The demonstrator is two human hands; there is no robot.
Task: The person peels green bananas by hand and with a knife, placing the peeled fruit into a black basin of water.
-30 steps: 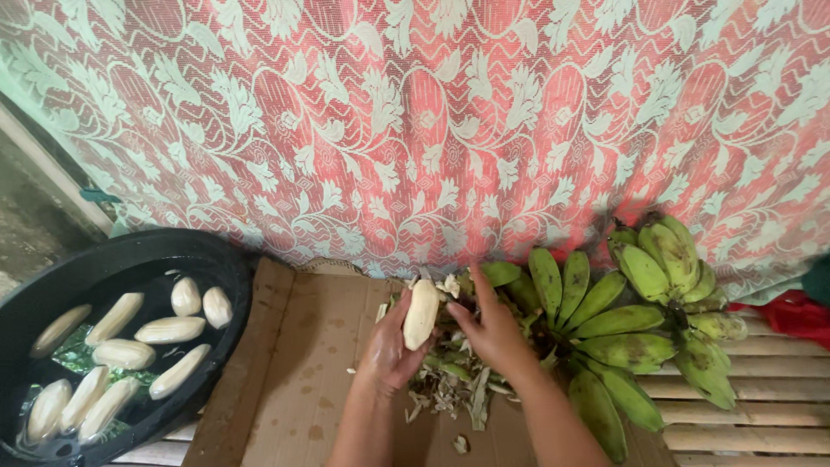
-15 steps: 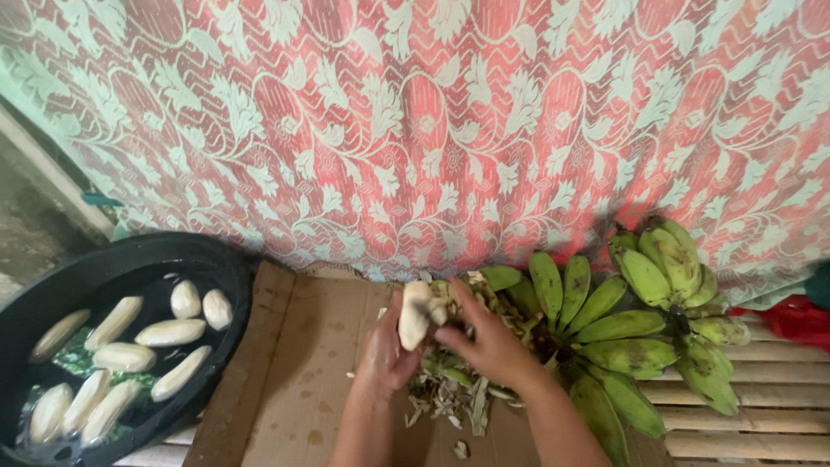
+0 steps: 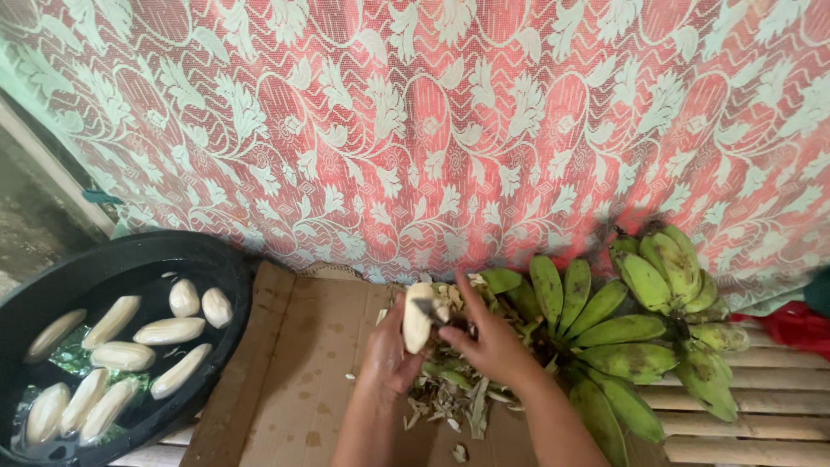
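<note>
Head view: left hand (image 3: 389, 359) grips a peeled banana (image 3: 418, 316) over the cardboard (image 3: 303, 380); right hand (image 3: 493, 342) pinches a small knife (image 3: 432, 309), trimming it.

A single head-worn camera looks steeply down and forward from above the flat brown cardboard sheet (image 3: 294, 372), close enough that only the person's forearms enter from the bottom edge. It faces a red and white lace curtain (image 3: 432, 130) hanging just behind the cardboard, filling the upper half. Left of the cardboard sits a black round plastic basin (image 3: 226, 285); right of it, pale bamboo slats (image 3: 761, 406).
</note>
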